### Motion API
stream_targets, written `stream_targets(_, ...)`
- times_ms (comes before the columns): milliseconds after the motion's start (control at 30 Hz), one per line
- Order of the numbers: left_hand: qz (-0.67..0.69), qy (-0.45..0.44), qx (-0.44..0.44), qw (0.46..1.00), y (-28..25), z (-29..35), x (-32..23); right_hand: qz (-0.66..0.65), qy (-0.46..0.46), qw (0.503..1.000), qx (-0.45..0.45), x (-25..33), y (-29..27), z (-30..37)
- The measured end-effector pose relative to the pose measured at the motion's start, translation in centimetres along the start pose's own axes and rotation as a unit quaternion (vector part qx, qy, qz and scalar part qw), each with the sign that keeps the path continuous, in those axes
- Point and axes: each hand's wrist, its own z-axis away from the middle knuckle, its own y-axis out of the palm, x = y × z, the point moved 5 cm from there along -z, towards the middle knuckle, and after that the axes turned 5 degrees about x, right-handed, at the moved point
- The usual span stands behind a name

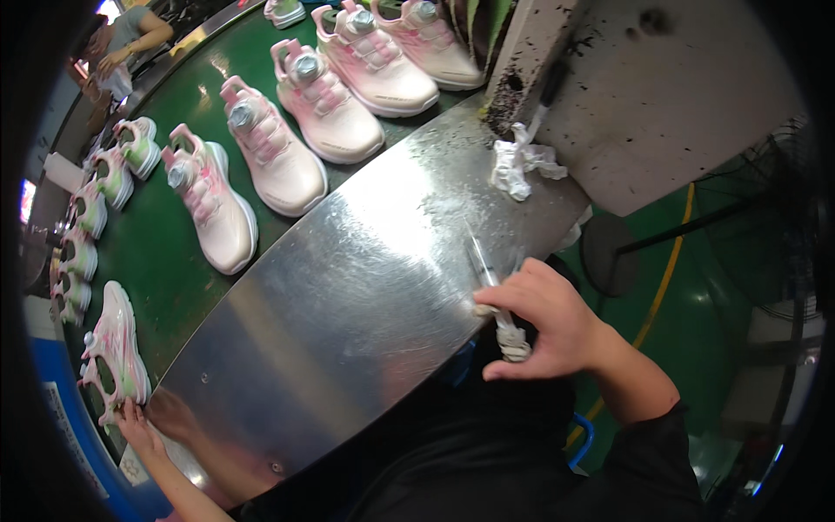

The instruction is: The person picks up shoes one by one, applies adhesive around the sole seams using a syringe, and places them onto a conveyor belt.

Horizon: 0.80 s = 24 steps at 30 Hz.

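Note:
My right hand (552, 322) is closed around a syringe (485, 271) above the near edge of the steel table. Its thin needle points up and away, and its rear end (511, 341) is wrapped in off-white material. Far to the left, my left hand (139, 432) grips the heel end of a pink, white and green sneaker (129, 348), whose toe points away from me; the fingertips are partly hidden by the shoe. A row of pale pink and white sneakers (213, 209) with round silver dials stands beyond the steel table.
The steel tabletop (348, 287) borders a green conveyor surface (156, 252). Crumpled white tissue (519, 165) lies near a stained panel (670, 87). More sneakers (87, 217) line the far left. A fan (739, 200) stands at right. Another person (130, 43) is at the upper left.

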Motion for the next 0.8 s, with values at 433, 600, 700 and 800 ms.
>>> stream_targets(433, -0.026, 0.074, 0.069, 0.995, 13.4, 0.7, -4.7, 0.111, 0.010, 0.992, 0.053, 0.3, -0.6, -2.4)
stream_targets(600, -0.027, 0.129, 0.286, 0.949, 25.6, 8.1, -9.8, 0.091, -0.004, 0.995, 0.033, 0.8, -0.1, -2.2)
stream_targets(700, -0.015, 0.177, 0.277, 0.944, 29.0, 8.1, -12.2, 0.079, -0.010, 0.997, 0.015, 1.0, 0.1, -2.0)
stream_targets(800, 0.044, 0.130, 0.252, 0.958, 26.9, 6.9, -11.2, 0.064, -0.004, 0.998, 0.005, 0.9, 0.2, -1.6)
